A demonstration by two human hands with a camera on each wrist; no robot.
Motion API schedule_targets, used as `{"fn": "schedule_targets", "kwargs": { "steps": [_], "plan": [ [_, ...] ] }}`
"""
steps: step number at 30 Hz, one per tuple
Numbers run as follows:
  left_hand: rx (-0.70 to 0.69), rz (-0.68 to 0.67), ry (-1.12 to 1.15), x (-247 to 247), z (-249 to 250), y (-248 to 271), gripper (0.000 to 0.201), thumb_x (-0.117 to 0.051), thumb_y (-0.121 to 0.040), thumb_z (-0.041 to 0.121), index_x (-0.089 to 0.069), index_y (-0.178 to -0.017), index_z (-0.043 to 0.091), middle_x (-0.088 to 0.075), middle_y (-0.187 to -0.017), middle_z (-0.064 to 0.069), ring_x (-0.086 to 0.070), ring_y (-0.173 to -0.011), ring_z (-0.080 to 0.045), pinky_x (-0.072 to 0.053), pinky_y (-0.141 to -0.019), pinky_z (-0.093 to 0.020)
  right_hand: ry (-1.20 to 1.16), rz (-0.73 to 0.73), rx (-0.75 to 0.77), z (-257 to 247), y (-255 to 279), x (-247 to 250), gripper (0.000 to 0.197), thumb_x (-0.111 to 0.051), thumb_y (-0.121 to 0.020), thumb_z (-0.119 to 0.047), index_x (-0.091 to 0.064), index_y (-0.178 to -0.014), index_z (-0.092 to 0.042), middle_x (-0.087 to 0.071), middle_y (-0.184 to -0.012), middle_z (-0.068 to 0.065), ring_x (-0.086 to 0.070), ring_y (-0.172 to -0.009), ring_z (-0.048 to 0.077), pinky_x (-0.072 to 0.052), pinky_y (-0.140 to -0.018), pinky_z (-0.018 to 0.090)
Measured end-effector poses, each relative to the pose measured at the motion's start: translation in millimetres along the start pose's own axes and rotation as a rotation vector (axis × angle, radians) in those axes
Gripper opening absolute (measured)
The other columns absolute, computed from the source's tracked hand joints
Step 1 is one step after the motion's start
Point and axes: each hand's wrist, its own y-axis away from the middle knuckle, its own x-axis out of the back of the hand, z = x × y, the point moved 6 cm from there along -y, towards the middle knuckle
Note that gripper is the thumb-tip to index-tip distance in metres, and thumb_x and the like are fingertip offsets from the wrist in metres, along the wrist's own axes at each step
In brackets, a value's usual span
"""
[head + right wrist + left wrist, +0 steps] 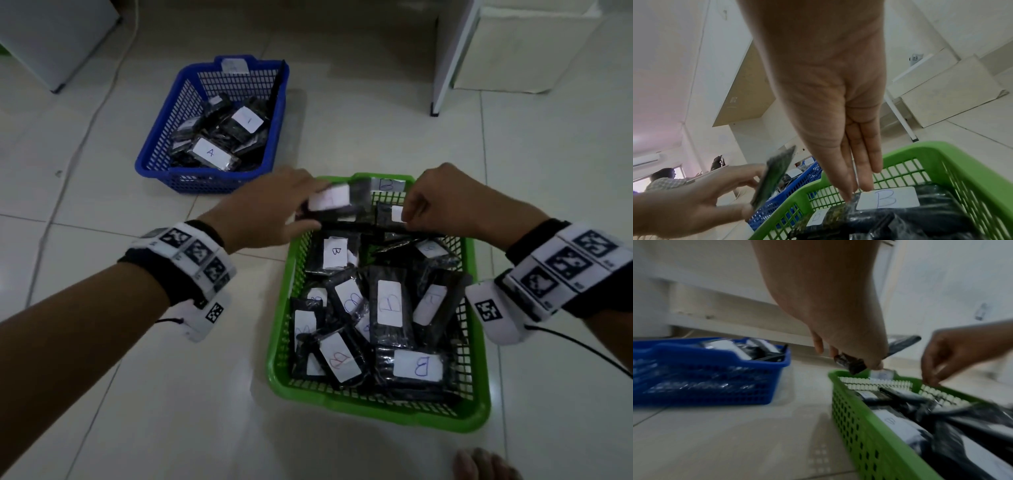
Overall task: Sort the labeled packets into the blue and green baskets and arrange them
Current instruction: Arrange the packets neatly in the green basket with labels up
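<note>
A green basket (376,409) on the floor in front of me holds several black packets with white "B" labels. Further left stands a blue basket (161,137) with "A" packets. My left hand (308,209) grips a black labeled packet (330,198) above the green basket's far left corner. The held packet (774,177) stands on edge in the right wrist view. At the basket's far end my right hand (407,217) pinches the top edge of another B packet (838,211) between thumb and fingertips.
A white furniture leg (442,85) and a white box (513,51) stand behind the baskets. A cable (102,92) runs across the tiled floor at left. My bare foot (479,466) is near the front edge. A seated person (663,180) is far off.
</note>
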Motion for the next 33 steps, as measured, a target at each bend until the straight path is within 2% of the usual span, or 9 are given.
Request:
{"fn": "schedule_targets", "kwargs": {
  "steps": [3, 7, 17, 19, 22, 24, 27, 30, 33],
  "plan": [
    [-0.094, -0.110, -0.212, -20.9, 19.1, -18.9, 0.067, -0.058, -0.093, 0.051, -0.043, -0.147, 0.016, -0.055, -0.131, -0.008, -0.050, -0.115, -0.026, -0.051, -0.093, -0.044, 0.009, -0.073, -0.042, 3.0, 6.9, -10.0, 0.016, -0.086, -0.066, -0.010, -0.079, -0.079, -0.017, -0.076, -0.078, 0.000, -0.069, -0.072, 0.013, -0.057, -0.080, 0.031],
    [-0.068, -0.135, -0.348, -32.0, 22.0, -34.2, 0.064, -0.056, -0.092, 0.054, -0.047, -0.142, 0.016, -0.056, -0.130, -0.009, -0.051, -0.116, -0.029, -0.050, -0.087, -0.044, 0.012, -0.095, -0.024, 8.1, 16.1, -18.5, 0.015, -0.086, -0.069, -0.012, -0.079, -0.082, -0.013, -0.076, -0.081, 0.001, -0.070, -0.076, 0.013, -0.052, -0.078, 0.023],
    [0.084, -0.057, -0.323, -35.7, 22.7, -41.8, 0.039, -0.060, -0.094, 0.046, -0.061, -0.124, 0.020, -0.068, -0.115, 0.000, -0.064, -0.099, -0.027, -0.049, -0.080, -0.039, 0.150, -0.106, 0.010, 14.0, 21.7, -41.6, 0.018, -0.074, -0.082, -0.021, -0.076, -0.099, -0.017, -0.072, -0.098, 0.006, -0.066, -0.096, 0.026, -0.052, -0.081, 0.035],
    [0.043, 0.056, -0.168, -28.1, 38.8, -38.7, 0.031, -0.055, -0.096, 0.048, -0.066, -0.118, 0.028, -0.072, -0.105, 0.008, -0.064, -0.093, -0.019, -0.048, -0.079, -0.036, 0.101, -0.102, 0.029, 13.0, 22.7, -40.5, 0.019, -0.075, -0.083, -0.020, -0.078, -0.101, -0.018, -0.074, -0.098, 0.005, -0.066, -0.094, 0.023, -0.052, -0.083, 0.035],
    [0.055, -0.075, 0.216, -37.1, 66.1, -33.1, 0.039, -0.046, -0.094, 0.067, -0.066, -0.108, 0.037, -0.066, -0.084, 0.019, -0.056, -0.074, 0.004, -0.047, -0.067, -0.025, -0.066, -0.087, 0.082, 8.2, 25.9, -35.6, 0.020, -0.080, -0.079, -0.020, -0.080, -0.098, -0.022, -0.076, -0.090, -0.003, -0.068, -0.083, 0.014, -0.052, -0.080, 0.031],
    [0.125, -0.207, 0.289, -52.1, 79.7, -29.9, 0.058, -0.041, -0.084, 0.086, -0.062, -0.112, 0.040, -0.064, -0.085, 0.018, -0.057, -0.075, 0.003, -0.051, -0.068, -0.027, -0.119, -0.091, 0.111, 6.6, 28.1, -34.9, 0.021, -0.083, -0.076, -0.022, -0.080, -0.096, -0.023, -0.075, -0.092, -0.003, -0.067, -0.084, 0.014, -0.053, -0.080, 0.032],
    [0.268, -0.330, 0.287, -74.3, 86.7, -25.3, 0.086, -0.038, -0.068, 0.100, -0.056, -0.121, 0.034, -0.057, -0.104, 0.009, -0.056, -0.095, -0.013, -0.053, -0.081, -0.037, -0.222, -0.179, 0.066, 10.0, 32.3, -40.0, 0.023, -0.080, -0.079, -0.025, -0.078, -0.102, -0.026, -0.074, -0.098, -0.009, -0.066, -0.088, 0.005, -0.053, -0.084, 0.025],
    [0.258, -0.333, 0.264, -85.5, 91.9, -24.9, 0.080, -0.043, -0.073, 0.093, -0.054, -0.121, 0.031, -0.052, -0.114, 0.003, -0.043, -0.108, -0.020, -0.048, -0.087, -0.042, -0.326, -0.240, 0.017, 15.7, 36.0, -41.7, 0.026, -0.076, -0.084, -0.018, -0.076, -0.108, -0.026, -0.074, -0.099, -0.013, -0.067, -0.088, -0.002, -0.050, -0.081, 0.015],
    [0.230, -0.194, 0.364, -76.7, 81.7, -27.9, 0.042, -0.055, -0.088, 0.069, -0.058, -0.109, 0.034, -0.064, -0.103, 0.011, -0.056, -0.096, -0.013, -0.052, -0.079, -0.038, -0.501, -0.188, -0.069, 24.1, 41.5, -31.9, 0.027, -0.076, -0.084, -0.009, -0.075, -0.108, -0.022, -0.072, -0.098, -0.015, -0.068, -0.087, -0.006, -0.051, -0.076, 0.008]
  ]
}}
